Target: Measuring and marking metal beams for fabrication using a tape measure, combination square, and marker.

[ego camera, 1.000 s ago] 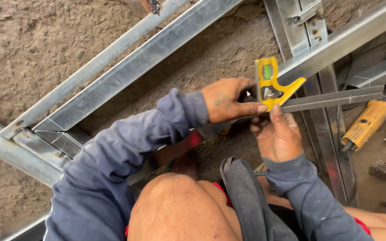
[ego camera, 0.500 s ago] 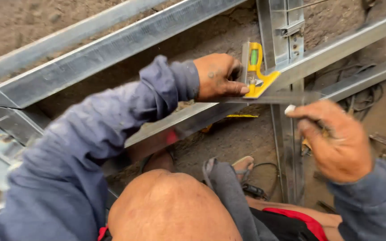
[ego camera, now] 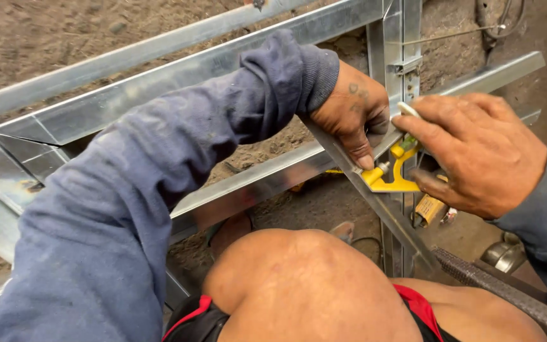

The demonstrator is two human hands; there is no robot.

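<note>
Left hand (ego camera: 352,120) pressed down on the yellow combination square (ego camera: 392,172), fingers (ego camera: 363,152) curled shut over its head and thumb tip right at the yellow edge. The square's steel blade (ego camera: 375,202) runs diagonally down-right from under the left hand, across the galvanized steel channel (ego camera: 254,180), towards a rough dark rasp-like bar (ego camera: 501,291) at bottom right.

Right hand (ego camera: 479,152) sits just right of the square, fingers bent and pinched around a thin white marker or pencil (ego camera: 406,109); only its tip shows, poking out above the forefinger. The hand's lower fingers touch or nearly touch the yellow head; can't tell which.

The square sits where the long channel meets an upright steel stud (ego camera: 392,44), near the middle-right of the view. Two more steel channels (ego camera: 159,82) run parallel on the upper left, over bare dirt ground (ego camera: 64,31). Another channel end (ego camera: 508,69) angles off at upper right.

Blue sleeve (ego camera: 159,190) of the left arm fills the left side. Bare knee (ego camera: 305,285) at bottom centre, red-and-black shorts edge beside it. An orange-yellow object (ego camera: 428,208) lies on the ground below the square, partly hidden, kind unclear. A cable (ego camera: 495,28) lies at top right.
</note>
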